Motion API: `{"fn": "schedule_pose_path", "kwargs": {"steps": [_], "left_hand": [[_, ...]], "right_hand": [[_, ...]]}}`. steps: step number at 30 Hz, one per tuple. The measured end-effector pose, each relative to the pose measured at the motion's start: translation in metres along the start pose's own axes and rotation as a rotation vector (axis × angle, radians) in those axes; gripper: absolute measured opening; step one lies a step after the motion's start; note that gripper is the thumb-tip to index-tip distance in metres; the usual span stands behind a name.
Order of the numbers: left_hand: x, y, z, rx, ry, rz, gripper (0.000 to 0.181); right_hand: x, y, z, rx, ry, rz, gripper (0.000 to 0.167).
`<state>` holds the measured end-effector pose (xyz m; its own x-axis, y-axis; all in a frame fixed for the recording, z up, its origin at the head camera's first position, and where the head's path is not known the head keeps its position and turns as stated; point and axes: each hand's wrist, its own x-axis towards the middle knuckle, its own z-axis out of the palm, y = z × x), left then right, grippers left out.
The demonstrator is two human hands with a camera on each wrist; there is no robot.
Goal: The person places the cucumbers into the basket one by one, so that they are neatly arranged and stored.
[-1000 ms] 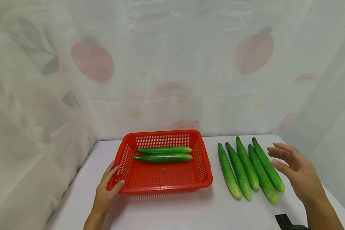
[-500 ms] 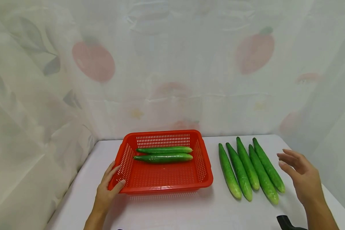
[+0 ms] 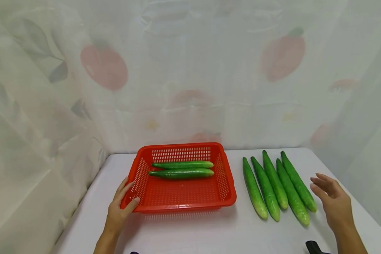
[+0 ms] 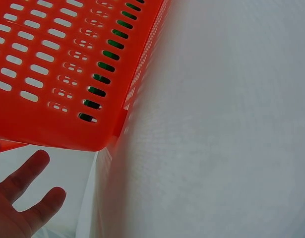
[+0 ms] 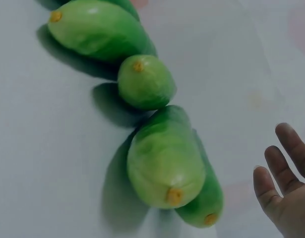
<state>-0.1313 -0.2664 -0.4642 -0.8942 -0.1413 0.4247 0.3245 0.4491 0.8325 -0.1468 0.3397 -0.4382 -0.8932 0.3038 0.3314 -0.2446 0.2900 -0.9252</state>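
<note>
A red plastic basket (image 3: 177, 209) with slotted walls stands on the table, two cucumbers lying crosswise inside it: a rear cucumber (image 3: 182, 164) and a front cucumber (image 3: 181, 173). My left hand (image 3: 116, 211) holds the basket's front-left rim between thumb and fingers. In the left wrist view, two of its fingers (image 4: 52, 199) stretch free beside the basket wall. Several cucumbers (image 3: 274, 183) lie side by side on the table right of the basket. My right hand (image 3: 336, 203) hovers to the right of this row, fingers loosely bent, holding nothing and apart from the cucumbers.
The white table (image 3: 190, 234) backs onto a pale fruit-printed curtain (image 3: 190, 70), which also hangs along both sides. A black object (image 3: 314, 247) shows at the bottom edge near my right forearm. Its kind is unclear.
My right hand has drawn back from beside the cucumber row, toward the lower right. My left hand, the basket and all cucumbers stay in place.
</note>
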Motion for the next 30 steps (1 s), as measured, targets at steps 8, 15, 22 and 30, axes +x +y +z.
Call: {"fn": "schedule_pose_path", "kwargs": {"steps": [8, 15, 22, 30], "left_hand": [[0.001, 0.0, 0.001, 0.012, -0.005, 0.003, 0.054], [0.001, 0.001, 0.0, -0.007, -0.003, -0.01, 0.054], [0.001, 0.0, 0.0, -0.015, -0.004, -0.005, 0.053], [0.001, 0.002, -0.001, 0.008, -0.009, -0.036, 0.053]], "right_hand": [[-0.003, 0.021, 0.001, -0.144, 0.072, 0.058, 0.047], [-0.005, 0.039, 0.002, -0.228, 0.063, 0.13, 0.052], [-0.005, 0.051, 0.001, -0.288, -0.016, 0.156, 0.059], [-0.004, 0.061, 0.003, -0.424, -0.073, 0.172, 0.066]]}}
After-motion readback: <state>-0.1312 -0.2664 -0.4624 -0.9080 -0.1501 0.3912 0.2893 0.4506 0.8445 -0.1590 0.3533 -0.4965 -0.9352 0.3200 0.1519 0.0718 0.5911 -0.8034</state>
